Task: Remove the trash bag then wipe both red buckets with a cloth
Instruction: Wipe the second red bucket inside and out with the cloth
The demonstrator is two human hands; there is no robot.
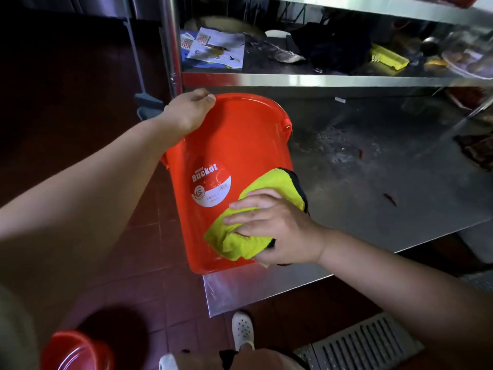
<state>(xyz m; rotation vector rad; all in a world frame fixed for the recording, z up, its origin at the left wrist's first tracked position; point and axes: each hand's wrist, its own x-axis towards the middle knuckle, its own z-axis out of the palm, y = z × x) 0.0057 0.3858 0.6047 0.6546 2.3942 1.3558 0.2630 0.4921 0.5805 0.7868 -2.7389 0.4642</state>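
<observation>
A red bucket with a round white "Bucket" label lies tilted on the corner of a steel table, its bottom toward me. My left hand grips its rim at the far left side. My right hand presses a yellow-green cloth with a black edge against the bucket's outer wall, low on the right. A second red bucket stands on the floor at the lower left, partly cut off by the frame. No trash bag is in view.
A steel shelf above the table holds papers, a dark cloth and a yellow brush. Dark red floor tiles lie below, with a metal drain grate at the lower right. My white shoe stands by the table.
</observation>
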